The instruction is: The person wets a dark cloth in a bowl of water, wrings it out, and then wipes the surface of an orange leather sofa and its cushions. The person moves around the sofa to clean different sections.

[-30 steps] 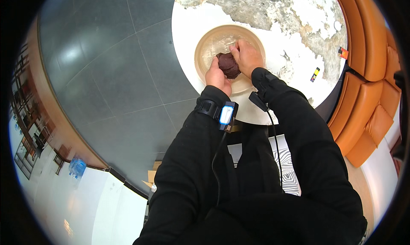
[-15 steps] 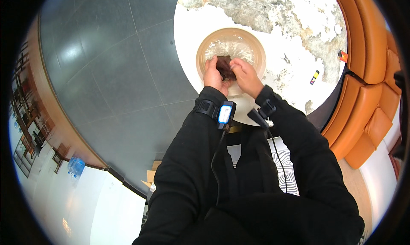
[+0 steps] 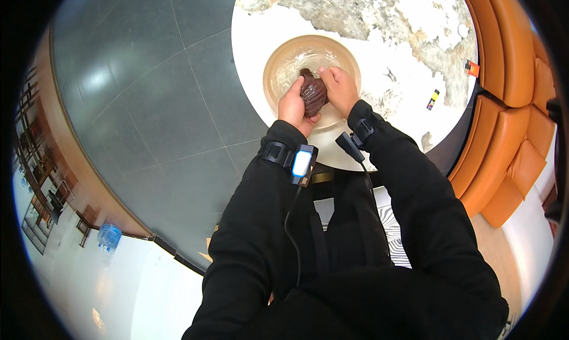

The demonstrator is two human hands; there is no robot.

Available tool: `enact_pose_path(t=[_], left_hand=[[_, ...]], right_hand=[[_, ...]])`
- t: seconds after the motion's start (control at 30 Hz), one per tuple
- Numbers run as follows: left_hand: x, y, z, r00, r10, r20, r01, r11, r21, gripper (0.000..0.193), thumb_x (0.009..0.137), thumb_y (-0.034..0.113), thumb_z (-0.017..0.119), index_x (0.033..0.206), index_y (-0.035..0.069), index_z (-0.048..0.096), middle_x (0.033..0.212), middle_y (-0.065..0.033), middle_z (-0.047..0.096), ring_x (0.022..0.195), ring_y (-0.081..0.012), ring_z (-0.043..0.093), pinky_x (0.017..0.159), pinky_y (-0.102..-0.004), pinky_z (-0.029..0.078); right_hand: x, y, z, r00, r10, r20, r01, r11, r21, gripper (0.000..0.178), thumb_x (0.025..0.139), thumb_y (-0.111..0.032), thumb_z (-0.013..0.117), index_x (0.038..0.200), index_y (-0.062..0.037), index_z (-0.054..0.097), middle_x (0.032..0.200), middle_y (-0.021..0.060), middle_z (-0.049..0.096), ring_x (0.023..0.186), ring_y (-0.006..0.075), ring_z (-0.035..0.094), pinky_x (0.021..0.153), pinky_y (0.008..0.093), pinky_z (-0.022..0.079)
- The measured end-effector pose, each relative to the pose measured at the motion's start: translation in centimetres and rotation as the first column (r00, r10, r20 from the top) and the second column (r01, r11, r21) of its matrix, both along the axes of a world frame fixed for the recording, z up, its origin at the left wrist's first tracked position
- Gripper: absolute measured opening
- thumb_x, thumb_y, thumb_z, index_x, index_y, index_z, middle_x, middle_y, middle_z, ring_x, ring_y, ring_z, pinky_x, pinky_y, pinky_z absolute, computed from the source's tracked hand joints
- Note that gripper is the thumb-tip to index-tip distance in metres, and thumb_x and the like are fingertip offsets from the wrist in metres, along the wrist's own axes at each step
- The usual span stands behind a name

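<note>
A wet, dark brown cloth (image 3: 315, 96), bunched into a shiny, ridged lump, is between my hands above a round beige basin (image 3: 268, 73) with water in it. My left hand (image 3: 290, 107) cups the lump from the left and below, its thumb along the side. On the upper right my right hand (image 3: 342, 91) grips the cloth with curled fingers, the thumb near its top. A dark twisted end sticks up between the two thumbs. The fingers under the cloth are partly hidden.
The basin stands on a white and grey marbled round table (image 3: 403, 20), near its left front edge. Farther right lie a small black and yellow item (image 3: 433, 100) and an orange-red packet (image 3: 472, 68). An orange sofa (image 3: 495, 144) curves along the right.
The cloth has gone from a looser, folded shape to a tight, rounded bunch. Both hands have shifted around it and stay over the basin. The whole view has moved slightly.
</note>
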State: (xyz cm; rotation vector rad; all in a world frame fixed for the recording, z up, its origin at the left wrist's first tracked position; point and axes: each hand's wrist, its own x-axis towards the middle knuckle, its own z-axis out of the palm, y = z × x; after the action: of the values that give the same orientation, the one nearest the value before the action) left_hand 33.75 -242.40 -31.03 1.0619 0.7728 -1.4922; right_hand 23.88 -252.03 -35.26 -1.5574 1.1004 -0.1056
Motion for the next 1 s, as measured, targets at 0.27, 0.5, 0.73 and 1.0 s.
enact_pose_path(t=[0.27,0.5,0.73,1.0], left_hand=[[1.0,0.0,2.1,0.996,-0.030,0.080,0.036,0.996,-0.076,0.030,0.102,0.039,0.047,0.110,0.013,0.059,0.092,-0.0012,0.067,0.064,-0.0148,0.057,0.048,-0.0296,0.039],[-0.4,0.4,2.4,0.859,-0.136,0.493,0.123,0.991,0.059,0.035,0.096,0.027,0.063,0.123,0.005,0.059,0.105,-0.0057,0.065,0.090,-0.0149,0.064,0.076,-0.0313,0.054],[-1.3,0.5,1.4,0.768,-0.082,0.635,0.164,0.984,-0.072,0.051,0.082,0.028,0.079,0.124,0.004,0.064,0.123,-0.0140,0.059,0.112,-0.0235,0.059,0.098,-0.0330,0.047],[-1.6,0.7,0.5,0.200,-0.327,0.924,0.493,0.848,0.193,0.041,0.090,0.023,0.071,0.125,0.004,0.062,0.120,-0.0120,0.066,0.108,-0.0217,0.063,0.096,-0.0330,0.049]], right_hand=[[0.3,1.3,2.0,0.843,-0.537,-0.009,0.296,0.451,0.842,0.027,0.103,-0.031,0.052,0.105,-0.0063,0.063,0.098,0.0037,0.068,0.090,0.0138,0.063,0.083,0.0296,0.049],[0.8,1.9,2.6,0.656,-0.754,-0.019,0.380,0.308,0.872,0.025,0.101,-0.027,0.053,0.111,-0.0055,0.062,0.104,0.0057,0.068,0.095,0.0195,0.066,0.087,0.0350,0.052],[0.6,2.3,4.4,0.803,-0.595,-0.039,0.205,0.215,0.955,0.043,0.103,-0.048,0.045,0.111,-0.0091,0.063,0.107,0.0051,0.068,0.098,0.0197,0.066,0.090,0.0358,0.051],[1.3,2.1,4.3,0.818,-0.575,-0.009,0.218,0.295,0.930,0.056,0.103,-0.059,0.035,0.115,-0.0106,0.061,0.110,0.0042,0.064,0.103,0.0167,0.062,0.092,0.0341,0.049]])
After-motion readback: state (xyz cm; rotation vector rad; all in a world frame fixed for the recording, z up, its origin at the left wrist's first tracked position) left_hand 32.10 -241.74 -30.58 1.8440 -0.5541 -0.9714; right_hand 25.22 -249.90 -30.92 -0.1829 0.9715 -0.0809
